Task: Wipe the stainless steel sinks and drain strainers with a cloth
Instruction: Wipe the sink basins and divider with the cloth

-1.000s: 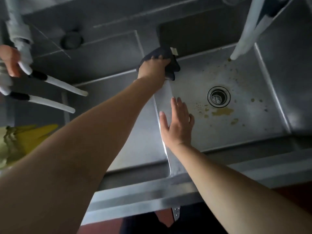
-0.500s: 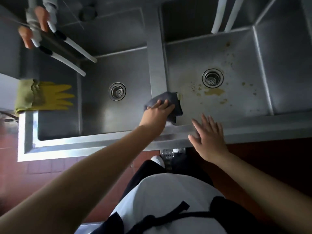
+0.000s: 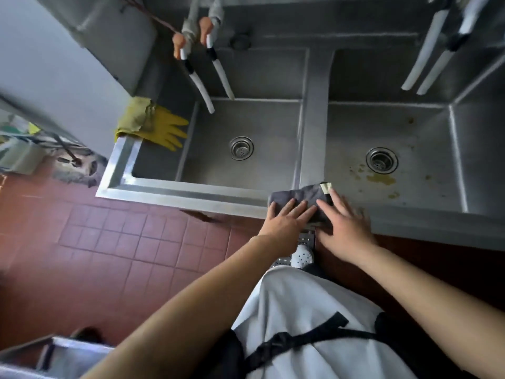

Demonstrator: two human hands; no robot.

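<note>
Commercial kitchen, steel double sinks (image 3: 314,149), red floor tiles (image 3: 114,242)

We note both hands — left hand (image 3: 284,221), right hand (image 3: 345,224) — flat on the grey cloth (image 3: 306,196) at the front rim (image 3: 191,194); right sink (image 3: 426,181) stained.

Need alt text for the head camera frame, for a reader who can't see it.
Both hands, left and right, lie flat-fingered on a dark grey cloth on the front rim where the divider between two stainless steel sinks meets it. The right sink has yellowish stains beside its drain strainer; yellow rubber gloves hang over the left sink's edge.
</note>
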